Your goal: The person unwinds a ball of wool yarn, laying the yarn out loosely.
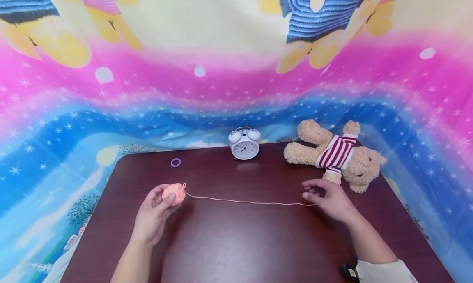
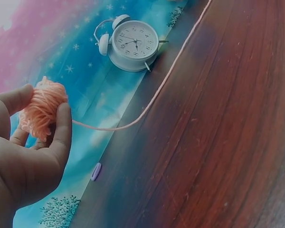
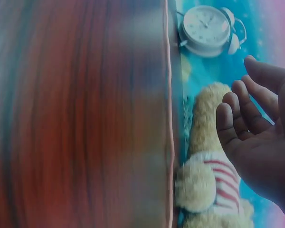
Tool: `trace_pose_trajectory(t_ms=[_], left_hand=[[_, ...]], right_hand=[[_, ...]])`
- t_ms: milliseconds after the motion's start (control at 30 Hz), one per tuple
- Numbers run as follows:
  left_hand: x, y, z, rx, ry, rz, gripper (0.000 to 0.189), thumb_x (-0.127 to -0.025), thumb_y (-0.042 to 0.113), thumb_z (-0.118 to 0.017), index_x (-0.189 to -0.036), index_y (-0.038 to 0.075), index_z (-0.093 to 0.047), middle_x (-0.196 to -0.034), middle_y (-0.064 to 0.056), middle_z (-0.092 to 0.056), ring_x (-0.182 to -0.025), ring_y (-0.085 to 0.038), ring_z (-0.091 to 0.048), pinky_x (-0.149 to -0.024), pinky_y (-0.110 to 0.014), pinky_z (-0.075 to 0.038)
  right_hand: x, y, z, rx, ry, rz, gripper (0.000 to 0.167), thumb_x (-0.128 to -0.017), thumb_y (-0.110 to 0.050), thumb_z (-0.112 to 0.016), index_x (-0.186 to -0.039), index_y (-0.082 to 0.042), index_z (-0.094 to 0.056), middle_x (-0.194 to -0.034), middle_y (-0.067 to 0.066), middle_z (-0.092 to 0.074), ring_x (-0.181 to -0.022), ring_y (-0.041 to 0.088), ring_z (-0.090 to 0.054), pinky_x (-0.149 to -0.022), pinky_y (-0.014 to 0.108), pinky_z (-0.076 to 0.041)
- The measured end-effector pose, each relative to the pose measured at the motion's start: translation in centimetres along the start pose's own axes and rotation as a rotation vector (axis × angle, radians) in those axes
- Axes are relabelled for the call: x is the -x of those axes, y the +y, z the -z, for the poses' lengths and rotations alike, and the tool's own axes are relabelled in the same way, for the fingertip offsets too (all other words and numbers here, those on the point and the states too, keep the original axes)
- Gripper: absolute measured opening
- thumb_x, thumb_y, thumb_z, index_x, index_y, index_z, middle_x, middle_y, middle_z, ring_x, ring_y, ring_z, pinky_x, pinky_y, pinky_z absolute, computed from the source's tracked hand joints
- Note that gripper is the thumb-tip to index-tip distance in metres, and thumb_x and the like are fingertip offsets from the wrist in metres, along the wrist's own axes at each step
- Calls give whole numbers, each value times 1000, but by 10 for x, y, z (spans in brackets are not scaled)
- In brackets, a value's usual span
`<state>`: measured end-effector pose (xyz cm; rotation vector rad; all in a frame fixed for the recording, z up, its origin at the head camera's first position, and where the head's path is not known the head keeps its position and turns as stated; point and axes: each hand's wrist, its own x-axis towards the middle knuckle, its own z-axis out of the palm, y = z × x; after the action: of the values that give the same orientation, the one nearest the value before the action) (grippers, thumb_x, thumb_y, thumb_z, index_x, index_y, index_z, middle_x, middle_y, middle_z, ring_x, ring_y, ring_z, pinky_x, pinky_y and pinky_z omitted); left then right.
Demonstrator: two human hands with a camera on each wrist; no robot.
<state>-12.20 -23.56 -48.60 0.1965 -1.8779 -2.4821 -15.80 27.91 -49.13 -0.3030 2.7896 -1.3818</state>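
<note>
A small ball of peach yarn (image 1: 174,194) is pinched between the thumb and fingers of my left hand (image 1: 153,217), raised over the table's left side. From the ball a single strand (image 1: 240,201) runs right across the table and passes beneath my right hand (image 1: 332,201). That hand hovers near the teddy bear with its fingers loosely bent and nothing between them. In the right wrist view the strand (image 3: 169,118) lies apart from the right fingers (image 3: 230,107). The left wrist view shows the wound yarn (image 2: 43,108) held between thumb and fingers.
A white twin-bell alarm clock (image 1: 245,143) stands at the back of the dark wooden table (image 1: 236,242). A purple ring (image 1: 175,162) lies at the back left. The teddy bear (image 1: 336,153) in a striped shirt lies at the back right. A printed cloth (image 1: 221,86) hangs behind.
</note>
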Motion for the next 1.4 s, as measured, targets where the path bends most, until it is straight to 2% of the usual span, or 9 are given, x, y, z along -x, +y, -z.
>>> trace_pose_trajectory(t_ms=[500, 867, 1100, 1400], left_hand=[[7, 2, -12, -43, 28, 1, 46, -101, 7, -67, -139, 1, -42, -117, 4, -70, -103, -9, -69, -91, -27, -59], [14, 5, -28, -88, 6, -27, 45, -101, 5, -67, -139, -1, -44, -117, 3, -70, -101, -10, -69, -91, -29, -59], [15, 3, -40, -85, -37, -43, 43, -101, 3, -66, -138, -2, -44, -118, 0, -69, -102, -11, -69, -91, -31, -60], [20, 6, -59, -93, -139, -29, 43, -101, 4, -65, -138, -2, -44, -117, -4, -70, -97, -13, -69, -87, -30, -60]], right_hand=[[-26, -35, -53, -82, -48, 70, 32, -90, -21, -83, -118, -7, -75, -95, -3, -72, -89, 16, -66, -76, 27, -57], [-44, -67, -90, -128, -95, 110, 31, -90, -19, -82, -118, -7, -75, -96, -5, -71, -88, 15, -66, -77, 27, -57], [-50, -85, -117, -169, -126, 165, 29, -90, -16, -82, -116, -6, -75, -103, 5, -74, -87, 13, -66, -75, 26, -57], [-54, -107, -146, -180, -184, 243, 31, -90, -15, -81, -118, -5, -74, -104, 5, -74, -87, 10, -65, -75, 26, -57]])
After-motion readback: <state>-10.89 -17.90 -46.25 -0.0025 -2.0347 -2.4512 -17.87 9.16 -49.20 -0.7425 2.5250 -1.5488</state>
